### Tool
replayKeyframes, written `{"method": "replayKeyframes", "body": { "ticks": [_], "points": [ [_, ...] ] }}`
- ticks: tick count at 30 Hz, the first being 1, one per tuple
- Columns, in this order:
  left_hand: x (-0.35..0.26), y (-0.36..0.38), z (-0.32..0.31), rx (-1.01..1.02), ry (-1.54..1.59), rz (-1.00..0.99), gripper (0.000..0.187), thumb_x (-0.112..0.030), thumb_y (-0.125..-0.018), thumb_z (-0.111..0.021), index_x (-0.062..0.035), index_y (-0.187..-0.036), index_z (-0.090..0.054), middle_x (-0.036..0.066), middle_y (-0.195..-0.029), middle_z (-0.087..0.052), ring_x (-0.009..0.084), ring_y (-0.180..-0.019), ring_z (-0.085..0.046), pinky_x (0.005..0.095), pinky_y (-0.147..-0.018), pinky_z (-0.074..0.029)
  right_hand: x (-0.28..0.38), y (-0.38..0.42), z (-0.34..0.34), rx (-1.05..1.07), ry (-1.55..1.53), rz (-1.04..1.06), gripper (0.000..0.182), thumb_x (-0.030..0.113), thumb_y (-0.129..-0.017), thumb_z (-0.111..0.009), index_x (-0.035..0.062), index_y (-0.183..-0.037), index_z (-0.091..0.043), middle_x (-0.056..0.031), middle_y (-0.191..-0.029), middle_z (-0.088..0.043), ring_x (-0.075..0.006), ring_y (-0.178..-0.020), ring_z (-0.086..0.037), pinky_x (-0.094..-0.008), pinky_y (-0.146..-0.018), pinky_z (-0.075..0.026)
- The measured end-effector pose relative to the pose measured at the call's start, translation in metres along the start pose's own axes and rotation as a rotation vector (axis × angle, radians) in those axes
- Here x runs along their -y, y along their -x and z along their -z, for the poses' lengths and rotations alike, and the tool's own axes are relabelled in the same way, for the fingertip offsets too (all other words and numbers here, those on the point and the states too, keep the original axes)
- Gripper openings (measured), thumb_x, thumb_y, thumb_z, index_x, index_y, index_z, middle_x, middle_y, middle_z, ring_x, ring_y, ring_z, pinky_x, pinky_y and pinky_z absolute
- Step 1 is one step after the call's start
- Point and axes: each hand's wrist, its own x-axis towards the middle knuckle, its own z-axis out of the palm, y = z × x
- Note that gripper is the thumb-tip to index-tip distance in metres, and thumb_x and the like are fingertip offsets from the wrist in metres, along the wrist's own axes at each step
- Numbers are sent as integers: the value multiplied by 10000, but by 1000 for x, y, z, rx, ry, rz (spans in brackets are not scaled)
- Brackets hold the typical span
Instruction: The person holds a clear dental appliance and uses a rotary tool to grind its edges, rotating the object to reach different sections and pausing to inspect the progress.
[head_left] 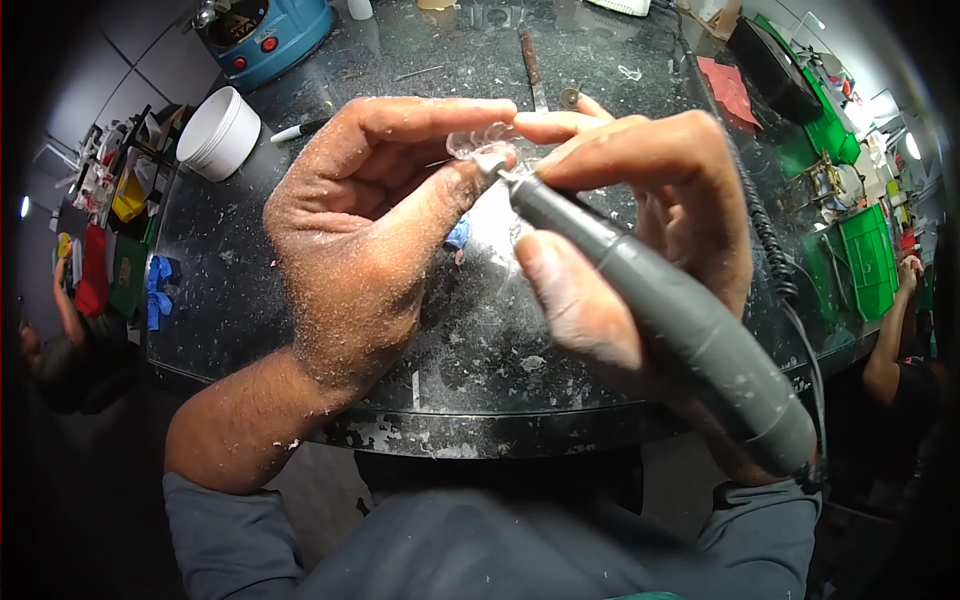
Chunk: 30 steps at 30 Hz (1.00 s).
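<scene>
Dust coats my left hand (345,235), whose thumb and fingers are closed on a clear, scalloped piece like a dental tray (466,143); much of it is hidden by the fingers. In my right hand (690,165) is a dark grey rotary handpiece (680,315), held like a pen and slanting down to the lower right. Its pale bur (490,163) meets or nearly meets the clear piece beside my left thumb. The fingertips of both hands come together above the tool's tip. Both hands are raised over a black, dust-speckled bench (470,375).
A white tub (218,138), a marker (298,131) and a blue machine (265,45) stand or lie at the left. A brown-handled spatula (531,65) lies ahead. Rightward are a coiled cord (768,230), red sheet (729,92) and green bin (868,262). Other people's arms (890,335) show at both sides.
</scene>
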Motion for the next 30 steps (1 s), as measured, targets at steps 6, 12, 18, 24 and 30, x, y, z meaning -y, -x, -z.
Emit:
{"method": "replayKeyframes", "body": {
  "ticks": [6, 12, 18, 24, 30],
  "points": [
    [5, 0, 1, 40, 30, -11, 231, 77, -848, -596, 54, -1076, -573, 215, -1133, -638, 244, -1089, -616, 350, -980, -468, 0, 1, 1, -31, -40, -138, 286, 8, -777, -620, 36, -1036, -502, -91, -984, -568, -250, -1071, -606, -456, -1055, -366],
    [6, 0, 1, 45, 52, -48, 227, 85, -845, -590, 50, -1068, -577, 220, -1144, -633, 247, -1096, -614, 350, -987, -464, 9, -2, 5, -43, -183, -294, 275, 25, -794, -638, 31, -1041, -515, -143, -1065, -613, -182, -1035, -589, -354, -972, -424],
    [8, 0, 3, 54, 34, -63, 236, 84, -844, -586, 47, -1077, -576, 224, -1148, -631, 254, -1100, -612, 358, -995, -456, 7, -2, 8, -40, -127, -276, 249, 31, -792, -620, 8, -1025, -535, -144, -1048, -610, -184, -1042, -581, -346, -973, -421],
    [8, -1, 3, 53, 35, -70, 229, 91, -845, -581, 40, -1069, -579, 222, -1139, -635, 254, -1095, -614, 360, -987, -458, 7, -3, 11, 9, -89, -267, 239, 49, -807, -607, 11, -1025, -517, -134, -1035, -615, -172, -1029, -576, -339, -951, -427],
    [10, -1, 5, 75, 37, -78, 243, 93, -846, -569, 39, -1083, -575, 225, -1156, -625, 260, -1120, -600, 360, -996, -451, 7, -3, 11, 22, -114, -248, 248, 56, -801, -621, 6, -1021, -517, -127, -1030, -610, -158, -1006, -572, -324, -937, -430]
  ]
}}
